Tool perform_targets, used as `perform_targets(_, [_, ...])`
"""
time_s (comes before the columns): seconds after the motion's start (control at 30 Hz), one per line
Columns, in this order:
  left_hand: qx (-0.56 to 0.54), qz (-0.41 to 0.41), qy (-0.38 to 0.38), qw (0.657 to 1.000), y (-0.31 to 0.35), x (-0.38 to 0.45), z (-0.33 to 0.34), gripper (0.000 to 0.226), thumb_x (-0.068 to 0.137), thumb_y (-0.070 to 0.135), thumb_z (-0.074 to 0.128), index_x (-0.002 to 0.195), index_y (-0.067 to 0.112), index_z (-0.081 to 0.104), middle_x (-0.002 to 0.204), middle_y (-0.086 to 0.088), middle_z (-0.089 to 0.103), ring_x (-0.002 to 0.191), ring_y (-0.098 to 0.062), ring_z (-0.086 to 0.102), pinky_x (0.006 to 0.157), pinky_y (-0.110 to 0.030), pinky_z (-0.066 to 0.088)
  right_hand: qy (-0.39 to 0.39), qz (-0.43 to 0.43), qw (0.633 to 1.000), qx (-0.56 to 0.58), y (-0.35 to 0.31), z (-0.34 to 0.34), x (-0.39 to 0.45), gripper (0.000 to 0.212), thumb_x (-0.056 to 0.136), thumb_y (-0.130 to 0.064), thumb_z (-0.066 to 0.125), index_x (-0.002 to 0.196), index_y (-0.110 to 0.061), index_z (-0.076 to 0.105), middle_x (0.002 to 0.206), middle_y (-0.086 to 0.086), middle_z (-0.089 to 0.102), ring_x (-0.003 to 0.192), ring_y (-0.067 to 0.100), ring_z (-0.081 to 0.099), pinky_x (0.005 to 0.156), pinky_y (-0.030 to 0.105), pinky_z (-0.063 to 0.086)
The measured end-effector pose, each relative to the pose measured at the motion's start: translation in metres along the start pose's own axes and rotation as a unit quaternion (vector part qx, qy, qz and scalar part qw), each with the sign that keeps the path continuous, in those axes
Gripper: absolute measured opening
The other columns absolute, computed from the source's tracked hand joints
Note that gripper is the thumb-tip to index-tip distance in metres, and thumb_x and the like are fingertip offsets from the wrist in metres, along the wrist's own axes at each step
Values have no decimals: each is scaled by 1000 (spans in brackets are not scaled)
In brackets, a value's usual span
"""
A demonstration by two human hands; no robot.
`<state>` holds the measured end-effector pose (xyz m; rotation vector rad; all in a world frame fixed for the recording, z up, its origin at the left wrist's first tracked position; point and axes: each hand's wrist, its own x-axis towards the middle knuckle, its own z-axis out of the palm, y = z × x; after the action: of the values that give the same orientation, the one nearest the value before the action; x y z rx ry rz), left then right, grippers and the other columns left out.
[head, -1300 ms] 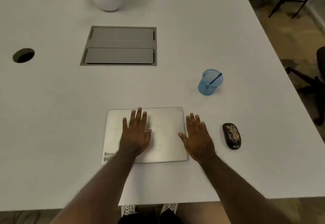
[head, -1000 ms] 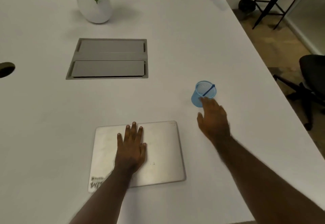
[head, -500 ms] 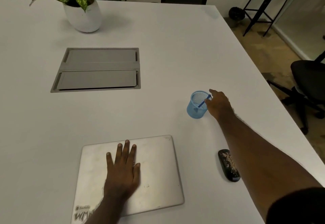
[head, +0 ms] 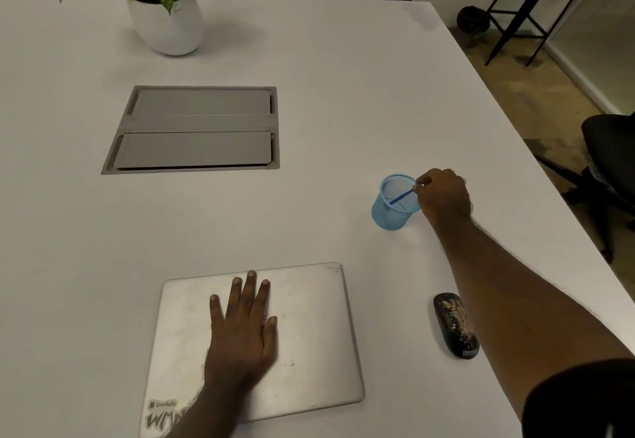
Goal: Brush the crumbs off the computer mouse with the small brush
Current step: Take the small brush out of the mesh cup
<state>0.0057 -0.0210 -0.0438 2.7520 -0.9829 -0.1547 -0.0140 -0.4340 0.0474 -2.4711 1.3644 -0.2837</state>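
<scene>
A black computer mouse (head: 454, 324) dusted with pale crumbs lies on the white table at the right, partly under my right forearm. Further back stands a blue mesh cup (head: 393, 204) with the small brush (head: 401, 197) leaning inside it, its dark blue handle pointing up to the right. My right hand (head: 443, 195) is at the cup's right rim, with thumb and fingertips pinched on the top of the brush handle. My left hand (head: 244, 327) lies flat, fingers spread, on a closed silver laptop (head: 309, 334).
A grey cable hatch (head: 196, 128) is set into the table (head: 343, 94) behind the laptop. A white pot with a green plant (head: 165, 15) stands at the back left. The table's right edge runs close to the mouse; a black office chair (head: 608, 162) stands beyond it.
My right hand left the laptop's side, reached forward to the blue cup and closed its fingers on the brush handle. The view tilted up and back. My left hand stayed on the laptop.
</scene>
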Motion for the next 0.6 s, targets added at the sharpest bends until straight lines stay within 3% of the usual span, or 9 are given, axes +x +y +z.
perform_targets(0.2, [8, 0, -3, 1000, 1, 0, -2, 61, 90, 33, 37, 148, 17, 34, 161, -6, 20, 148, -27, 18, 116, -59, 13, -24, -12, 993, 112, 2, -37, -16, 7, 87, -23, 66, 86, -18, 70, 101, 4, 73, 94, 21, 64, 78, 25, 43])
perform_targets(0.3, [4, 2, -1, 1000, 2, 0, -4, 60, 90, 33, 36, 148, 16, 36, 160, -7, 22, 148, -28, 19, 115, -59, 14, -39, 51, 965, 256, 18, -67, -39, 9, 89, -19, 63, 89, -16, 72, 100, 6, 74, 85, 17, 64, 78, 32, 53])
perform_targets(0.47, [-3, -20, -20, 1000, 3, 3, -7, 60, 89, 35, 35, 146, 16, 39, 159, -7, 23, 147, -28, 22, 114, -59, 15, -47, 209, 804, 554, 85, -100, -109, 18, 97, -15, 61, 114, -13, 66, 96, 4, 72, 78, 8, 68, 73, 23, 60])
perform_targets(0.6, [-44, -36, -16, 998, 19, 8, -17, 63, 83, 40, 37, 139, 14, 47, 157, -13, 27, 143, -35, 27, 106, -60, 26, -65, 341, 678, 648, 146, -91, -172, 21, 98, -14, 56, 90, -15, 75, 83, -2, 71, 67, 3, 70, 63, 19, 58])
